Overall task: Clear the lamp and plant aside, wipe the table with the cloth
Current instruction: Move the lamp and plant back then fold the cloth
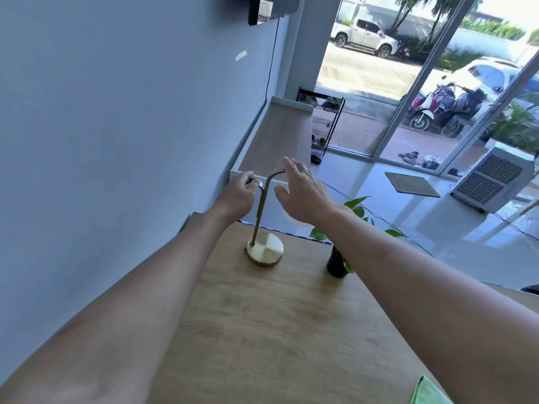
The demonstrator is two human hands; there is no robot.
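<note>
A brass lamp (pixel 264 248) with a round base and a bent stem stands at the far end of the wooden table (pixel 277 330). My left hand (pixel 237 196) is closed around the upper part of the stem. My right hand (pixel 303 191) hovers open over the lamp's white shade, which it mostly hides. A small plant (pixel 338 259) in a black pot stands to the right of the lamp base, partly behind my right forearm. A green cloth (pixel 427 392) lies at the table's near right corner.
A grey-blue wall runs along the left of the table. Beyond the table's far end stands a lower wooden cabinet top (pixel 280 138) with a white raised rim. A cable crosses the tiled floor on the right, where a white air cooler (pixel 495 179) stands.
</note>
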